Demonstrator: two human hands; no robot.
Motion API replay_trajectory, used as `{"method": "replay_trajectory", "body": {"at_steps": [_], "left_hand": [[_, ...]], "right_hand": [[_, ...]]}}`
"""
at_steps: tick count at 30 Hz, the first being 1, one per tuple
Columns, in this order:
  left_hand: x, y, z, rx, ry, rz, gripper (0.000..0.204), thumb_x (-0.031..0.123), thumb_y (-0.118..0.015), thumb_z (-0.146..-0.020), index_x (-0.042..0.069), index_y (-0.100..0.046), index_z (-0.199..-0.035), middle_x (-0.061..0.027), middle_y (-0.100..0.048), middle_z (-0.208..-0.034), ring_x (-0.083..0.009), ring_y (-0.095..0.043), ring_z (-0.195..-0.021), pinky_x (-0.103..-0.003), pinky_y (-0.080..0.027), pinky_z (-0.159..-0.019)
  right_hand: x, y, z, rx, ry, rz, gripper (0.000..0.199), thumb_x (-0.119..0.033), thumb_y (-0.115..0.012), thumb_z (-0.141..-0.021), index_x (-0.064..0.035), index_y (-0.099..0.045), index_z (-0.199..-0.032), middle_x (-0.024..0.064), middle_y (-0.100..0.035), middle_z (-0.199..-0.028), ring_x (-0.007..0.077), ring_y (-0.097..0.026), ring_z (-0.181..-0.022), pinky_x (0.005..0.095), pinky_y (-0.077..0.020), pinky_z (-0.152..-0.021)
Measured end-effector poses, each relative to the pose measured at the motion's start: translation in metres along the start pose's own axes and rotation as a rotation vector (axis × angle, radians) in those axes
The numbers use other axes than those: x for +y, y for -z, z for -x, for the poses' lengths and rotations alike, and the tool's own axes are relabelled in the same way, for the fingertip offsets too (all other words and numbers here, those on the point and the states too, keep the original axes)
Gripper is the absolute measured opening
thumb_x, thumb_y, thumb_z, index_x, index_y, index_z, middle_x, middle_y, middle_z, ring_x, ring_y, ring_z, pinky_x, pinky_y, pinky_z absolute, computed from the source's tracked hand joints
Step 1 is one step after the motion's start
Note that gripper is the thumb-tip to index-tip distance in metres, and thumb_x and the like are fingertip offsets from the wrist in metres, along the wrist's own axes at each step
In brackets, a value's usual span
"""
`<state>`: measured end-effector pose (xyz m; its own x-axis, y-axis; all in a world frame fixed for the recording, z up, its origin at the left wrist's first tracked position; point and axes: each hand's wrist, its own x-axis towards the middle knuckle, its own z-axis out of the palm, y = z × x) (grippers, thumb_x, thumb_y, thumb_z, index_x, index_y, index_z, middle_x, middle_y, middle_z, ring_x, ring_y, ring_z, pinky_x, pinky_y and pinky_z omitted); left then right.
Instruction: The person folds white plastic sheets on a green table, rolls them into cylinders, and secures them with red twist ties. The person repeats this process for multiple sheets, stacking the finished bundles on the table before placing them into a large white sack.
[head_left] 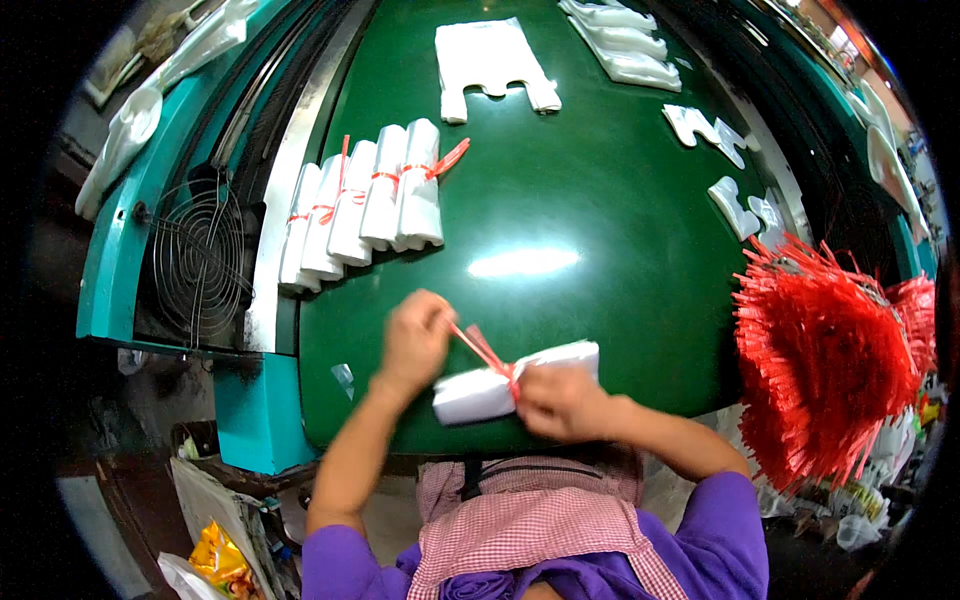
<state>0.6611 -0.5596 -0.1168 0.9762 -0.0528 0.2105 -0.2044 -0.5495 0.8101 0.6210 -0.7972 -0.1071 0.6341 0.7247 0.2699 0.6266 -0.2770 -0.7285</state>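
A rolled bundle of white plastic bags point(475, 397) lies crosswise near the front edge of the green belt table point(600, 250). Red plastic string point(484, 350) is wrapped around its middle. My left hand point(417, 340), raised to the upper left of the bundle, pinches the string's end and holds it taut. Pressed against the bundle at the wrapped spot is my right hand point(563, 400), its fingers closed on the string; the fingertips are partly hidden. Several finished-looking rolls of white bags point(370, 195), bound with red string, lie side by side at the left.
A big bunch of red plastic strings point(825, 360) hangs at the right edge. Farther up the belt lie a flat white vest-shaped bag point(490, 60), a stack of white bags point(625, 45) and plastic cut-offs point(735, 205). A wire-guarded fan point(198, 262) stands at the left.
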Motion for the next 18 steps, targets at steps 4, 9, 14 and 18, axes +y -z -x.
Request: {"method": "replay_trajectory", "body": {"at_steps": [4,9,14,18], "left_hand": [[-0.014,0.008,-0.010,-0.129,0.063,-0.082,0.011,0.007,-0.060,-0.085,-0.001,-0.059,-0.077,-0.0105,-0.059,-0.074,-0.0171,-0.060,-0.065,-0.028,-0.046,-0.058],[-0.026,0.020,-0.031,0.068,-0.029,0.132,0.012,0.012,-0.059,-0.089,0.000,-0.062,-0.088,-0.0098,-0.063,-0.083,-0.0183,-0.063,-0.074,-0.030,-0.049,-0.064],[-0.018,0.040,-0.078,0.212,-0.644,-0.432,0.037,0.034,-0.067,-0.081,0.014,-0.064,-0.111,-0.0106,-0.052,-0.127,-0.0339,-0.047,-0.119,-0.045,-0.040,-0.098],[-0.064,0.011,-0.112,0.157,-0.490,-0.652,0.029,0.028,-0.071,-0.072,0.018,-0.066,-0.099,-0.0009,-0.054,-0.126,-0.0269,-0.041,-0.127,-0.047,-0.029,-0.103]], "right_hand": [[-0.017,0.014,-0.027,-0.171,0.146,0.474,0.037,-0.020,-0.069,-0.071,-0.0062,-0.055,-0.102,0.0143,-0.057,-0.106,0.0315,-0.058,-0.097,0.0405,-0.0471,-0.083],[0.047,0.037,-0.056,-0.005,0.080,0.378,0.055,-0.016,-0.069,-0.072,-0.0055,-0.049,-0.122,0.0161,-0.062,-0.112,0.0295,-0.062,-0.099,0.0385,-0.0487,-0.086],[0.096,0.050,-0.178,0.466,-0.366,-0.184,0.038,-0.015,-0.064,-0.086,-0.0034,-0.057,-0.121,0.0202,-0.066,-0.102,0.0267,-0.066,-0.091,0.0337,-0.0504,-0.081],[0.180,0.055,-0.248,0.494,0.013,0.378,0.037,-0.009,-0.061,-0.083,-0.0053,-0.056,-0.119,0.0170,-0.061,-0.114,0.0366,-0.058,-0.104,0.0398,-0.0472,-0.090]]}}
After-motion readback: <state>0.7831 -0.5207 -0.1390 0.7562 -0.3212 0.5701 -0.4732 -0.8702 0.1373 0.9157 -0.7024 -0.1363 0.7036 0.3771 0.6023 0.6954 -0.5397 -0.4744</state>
